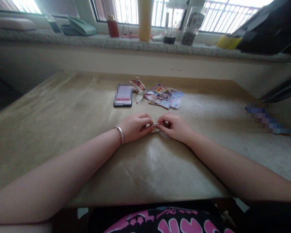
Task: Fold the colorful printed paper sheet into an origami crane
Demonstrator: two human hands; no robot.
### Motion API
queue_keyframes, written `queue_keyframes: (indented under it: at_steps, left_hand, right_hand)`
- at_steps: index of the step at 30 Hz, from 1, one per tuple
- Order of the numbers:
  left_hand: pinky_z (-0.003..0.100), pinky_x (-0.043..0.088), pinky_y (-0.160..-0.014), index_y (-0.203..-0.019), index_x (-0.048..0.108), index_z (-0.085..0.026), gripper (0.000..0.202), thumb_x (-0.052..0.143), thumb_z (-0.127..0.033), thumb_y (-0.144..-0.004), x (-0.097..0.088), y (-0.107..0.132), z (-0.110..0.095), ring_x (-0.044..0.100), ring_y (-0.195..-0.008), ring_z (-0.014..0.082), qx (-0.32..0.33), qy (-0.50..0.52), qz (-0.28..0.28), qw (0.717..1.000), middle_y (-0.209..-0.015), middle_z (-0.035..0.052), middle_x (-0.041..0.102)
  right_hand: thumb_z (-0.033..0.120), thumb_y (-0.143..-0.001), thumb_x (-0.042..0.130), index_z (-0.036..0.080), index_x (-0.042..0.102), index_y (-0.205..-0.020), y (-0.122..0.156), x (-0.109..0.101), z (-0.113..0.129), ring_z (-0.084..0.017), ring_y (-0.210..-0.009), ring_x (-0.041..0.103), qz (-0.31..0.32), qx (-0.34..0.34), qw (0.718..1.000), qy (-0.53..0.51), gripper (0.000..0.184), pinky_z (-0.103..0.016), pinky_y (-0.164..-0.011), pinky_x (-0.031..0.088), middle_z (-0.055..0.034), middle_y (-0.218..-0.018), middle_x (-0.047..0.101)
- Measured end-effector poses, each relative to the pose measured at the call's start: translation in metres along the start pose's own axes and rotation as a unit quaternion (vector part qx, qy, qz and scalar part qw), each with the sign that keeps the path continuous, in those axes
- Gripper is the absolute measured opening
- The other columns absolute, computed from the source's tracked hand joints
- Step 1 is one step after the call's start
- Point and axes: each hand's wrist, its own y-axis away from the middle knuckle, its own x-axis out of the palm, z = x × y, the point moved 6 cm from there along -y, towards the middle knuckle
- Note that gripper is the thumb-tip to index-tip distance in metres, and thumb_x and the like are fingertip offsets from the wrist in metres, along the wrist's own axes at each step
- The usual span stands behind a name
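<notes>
Between my two hands is a small folded piece of printed paper (155, 128), pale with red marks, low over the tabletop. My left hand (136, 127), with a silver bangle at the wrist, pinches its left end. On the other end, the thumb and fingers of my right hand (174, 126) are closed. My fingertips cover much of the paper, so its full shape is hidden. Just beyond my hands lie a folded paper figure (138, 89) with pointed ends and a small stack of colourful printed sheets (165, 96).
A phone (123, 95) lies left of the paper figure. At the right of the table (87, 129) is a blurred dark-blue flat item (269, 119). Behind, the stone windowsill (126, 42) holds a red jar (113, 26), a yellow cylinder (145, 21) and clear containers (192, 26).
</notes>
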Motion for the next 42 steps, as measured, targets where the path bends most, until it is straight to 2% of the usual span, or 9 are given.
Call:
queue_keyframes:
  at_steps: [5,8,10,16,19,23,33,42]
  left_hand:
    - [0.023,0.045,-0.069,-0.083,0.064,-0.015,0.016,0.051,-0.023,-0.087,-0.002,0.000,0.011,0.056,-0.074,0.0119,-0.070,0.075,-0.003,0.995,-0.083,0.0033,0.061]
    - [0.022,0.044,-0.065,-0.084,0.066,-0.015,0.016,0.054,-0.025,-0.086,-0.003,0.001,0.020,0.055,-0.070,0.0113,-0.116,0.113,-0.007,0.987,-0.080,0.0021,0.062]
    - [0.023,0.044,-0.066,-0.083,0.067,-0.015,0.016,0.055,-0.025,-0.086,-0.003,0.001,0.021,0.056,-0.071,0.0118,-0.121,0.123,-0.005,0.985,-0.080,0.0023,0.062]
    - [0.025,0.047,-0.075,-0.084,0.067,-0.016,0.015,0.054,-0.023,-0.087,-0.001,-0.001,0.015,0.059,-0.080,0.0132,-0.067,0.108,0.006,0.992,-0.085,0.0036,0.063]
    - [0.025,0.047,-0.073,-0.085,0.068,-0.017,0.014,0.055,-0.023,-0.087,0.000,-0.002,0.011,0.058,-0.079,0.0130,-0.039,0.067,0.005,0.997,-0.083,0.0032,0.063]
    - [0.025,0.046,-0.074,-0.092,0.067,-0.018,0.014,0.055,-0.019,-0.086,0.001,-0.002,0.007,0.057,-0.079,0.0138,-0.026,0.001,0.001,1.000,-0.082,0.0027,0.063]
    - [0.025,0.046,-0.075,-0.092,0.069,-0.019,0.016,0.053,-0.019,-0.090,0.000,-0.001,0.004,0.060,-0.080,0.0137,0.026,-0.041,-0.008,0.999,-0.087,0.0030,0.069]
    - [0.027,0.048,-0.080,-0.099,0.071,-0.022,0.024,0.048,-0.019,-0.092,0.002,0.003,-0.001,0.061,-0.086,0.0151,0.064,-0.062,0.026,0.996,-0.096,0.0042,0.070]
  right_hand:
    - [0.009,-0.075,0.052,0.018,0.064,-0.084,0.001,0.000,-0.002,-0.014,-0.073,0.054,0.011,-0.013,1.000,-0.018,0.018,-0.026,-0.068,0.042,-0.0015,-0.075,0.059]
    - [0.010,-0.072,0.056,0.017,0.063,-0.092,0.001,0.003,0.000,-0.012,-0.070,0.052,0.017,-0.028,0.999,-0.034,0.023,-0.025,-0.064,0.043,-0.0034,-0.085,0.057]
    - [0.014,-0.072,0.059,0.018,0.062,-0.094,0.001,0.005,0.002,-0.013,-0.072,0.052,0.019,-0.046,0.998,-0.028,0.022,-0.025,-0.064,0.044,-0.0044,-0.090,0.058]
    - [0.011,-0.076,0.057,0.020,0.062,-0.082,0.000,0.005,-0.001,-0.016,-0.080,0.056,-0.010,-0.073,0.996,0.040,0.012,-0.028,-0.072,0.044,-0.0036,-0.084,0.062]
    - [0.011,-0.078,0.056,0.020,0.063,-0.076,0.000,0.001,-0.002,-0.017,-0.082,0.056,-0.029,-0.092,0.992,0.079,0.011,-0.030,-0.075,0.044,-0.0045,-0.086,0.065]
    - [0.017,-0.083,0.058,0.021,0.066,-0.072,0.000,-0.002,0.000,-0.018,-0.079,0.055,-0.020,-0.100,0.987,0.125,0.014,-0.030,-0.072,0.042,-0.0046,-0.084,0.067]
    - [0.030,-0.092,0.052,0.027,0.074,-0.087,-0.001,-0.003,-0.005,-0.019,-0.083,0.055,0.017,-0.113,0.981,0.160,0.024,-0.032,-0.075,0.042,-0.0037,-0.090,0.071]
    - [0.026,-0.091,0.052,0.025,0.073,-0.089,0.001,-0.001,-0.004,-0.017,-0.084,0.057,0.020,-0.110,0.982,0.153,0.022,-0.030,-0.074,0.042,-0.0035,-0.090,0.070]
